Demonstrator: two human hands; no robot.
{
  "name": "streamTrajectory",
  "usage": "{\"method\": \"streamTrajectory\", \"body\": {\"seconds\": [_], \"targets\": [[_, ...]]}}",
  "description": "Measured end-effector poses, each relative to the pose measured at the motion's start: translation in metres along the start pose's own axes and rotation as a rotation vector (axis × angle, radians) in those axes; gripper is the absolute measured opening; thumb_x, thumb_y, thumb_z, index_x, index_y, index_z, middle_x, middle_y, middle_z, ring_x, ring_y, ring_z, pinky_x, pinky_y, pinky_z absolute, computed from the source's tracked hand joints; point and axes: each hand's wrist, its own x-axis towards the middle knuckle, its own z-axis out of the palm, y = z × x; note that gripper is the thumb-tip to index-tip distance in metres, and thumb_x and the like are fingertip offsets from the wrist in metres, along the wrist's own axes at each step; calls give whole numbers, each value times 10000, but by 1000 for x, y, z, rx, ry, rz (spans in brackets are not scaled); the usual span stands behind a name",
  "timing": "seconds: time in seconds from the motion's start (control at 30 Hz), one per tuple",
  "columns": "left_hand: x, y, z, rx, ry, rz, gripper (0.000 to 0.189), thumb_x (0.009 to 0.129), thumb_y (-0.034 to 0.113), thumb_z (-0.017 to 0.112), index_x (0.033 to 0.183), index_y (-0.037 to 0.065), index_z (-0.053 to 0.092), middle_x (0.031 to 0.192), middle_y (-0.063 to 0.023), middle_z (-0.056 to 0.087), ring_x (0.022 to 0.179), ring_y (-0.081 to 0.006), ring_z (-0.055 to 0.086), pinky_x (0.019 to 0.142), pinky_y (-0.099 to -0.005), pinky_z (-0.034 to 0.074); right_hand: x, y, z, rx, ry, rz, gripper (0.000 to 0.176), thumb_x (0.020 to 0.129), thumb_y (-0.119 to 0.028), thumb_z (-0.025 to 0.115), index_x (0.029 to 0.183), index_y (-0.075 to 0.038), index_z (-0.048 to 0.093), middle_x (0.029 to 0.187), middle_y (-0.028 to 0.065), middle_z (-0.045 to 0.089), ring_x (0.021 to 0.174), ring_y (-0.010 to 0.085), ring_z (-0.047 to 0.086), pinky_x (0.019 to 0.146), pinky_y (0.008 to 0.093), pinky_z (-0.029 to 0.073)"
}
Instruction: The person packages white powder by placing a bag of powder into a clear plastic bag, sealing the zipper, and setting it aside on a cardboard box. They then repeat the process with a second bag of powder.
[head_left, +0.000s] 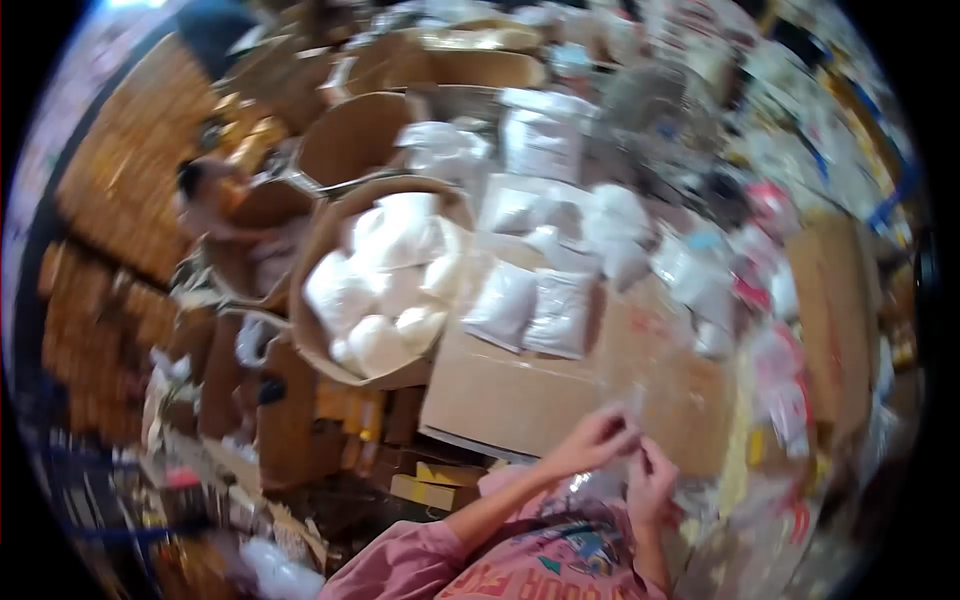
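1. Both hands are close to the chest. The left hand (597,440) and right hand (650,487) each pinch a blurred clear bag (633,408).
2. The bag's film rises up and away from the fingertips, and the left hand is slightly higher.
3. Beyond lie a cardboard sheet (520,395), white packets (530,305) and a round carton (318,250).

Bright, even indoor light fills a fisheye frame, a circle ringed by black corners with lines bowing hard toward its rim. Motion blur smears nearly everything. The white bags (385,285) in the round carton (312,250) glare to near-featureless white. At bottom centre the left hand (595,440) and right hand (650,485) are soft, their fingers indistinct. Shadows are faint, deepest among the boxes (290,420) at lower left — and colours at the right edge run into streaks.
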Motion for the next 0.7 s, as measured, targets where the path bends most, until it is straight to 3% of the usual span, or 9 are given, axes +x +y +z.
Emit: {"method": "streamTrajectory", "body": {"seconds": [0.07,0.13,0.17,0.27,0.3,0.4,0.53,0.7], "targets": [[-2,11,3,55,12,38,141,934,154,596,900,29,539,751,-2,526,689,-77,494,607,-238,428,-1,8,4,161,-8,34,215,906,-51,547,1044,93,628,817,120,673,788,116,605,704,273,501],[-7,14,-5,317,57,75,202,935,202,602,867,26,529,683,-5,510,655,-64,477,566,-241,397,-3,13,6,72,-75,17,208,902,-52,552,1022,102,624,793,114,664,772,115,597,688,270,495],[-9,13,-6,271,75,66,246,937,234,597,837,23,519,661,-12,498,641,-54,457,541,-248,370,-3,15,3,20,-88,10,205,899,-52,554,1011,107,621,782,111,659,764,115,592,680,268,493],[-13,15,-9,201,96,-52,246,941,232,590,833,24,516,658,-9,495,631,-56,446,545,-245,374,0,27,9,92,-92,-27,187,912,-47,543,956,119,616,772,-13,590,720,52,498,635,212,431],[-15,18,-11,282,99,-67,237,953,225,569,843,24,509,675,-8,502,638,-61,451,556,-240,378,2,25,8,120,-107,25,181,903,-44,565,951,116,633,773,-3,597,720,53,508,630,210,431],[-21,7,-14,69,71,-13,223,963,218,555,863,22,514,705,-4,516,653,-66,468,569,-235,384,-2,19,14,269,-96,154,178,895,-46,593,950,113,651,777,16,610,710,63,526,625,212,436],[-30,12,-21,53,41,-1,220,973,225,542,889,22,531,730,5,516,665,-67,474,584,-233,398,-3,27,19,477,-119,257,175,897,-68,612,902,103,653,802,88,651,712,141,611,670,249,499],[-35,10,-24,-1,1,31,230,985,245,521,922,24,526,747,3,517,671,-69,492,596,-238,416,-4,27,21,542,-148,285,140,895,-42,600,882,93,633,812,105,651,711,171,630,670,265,519]]}}
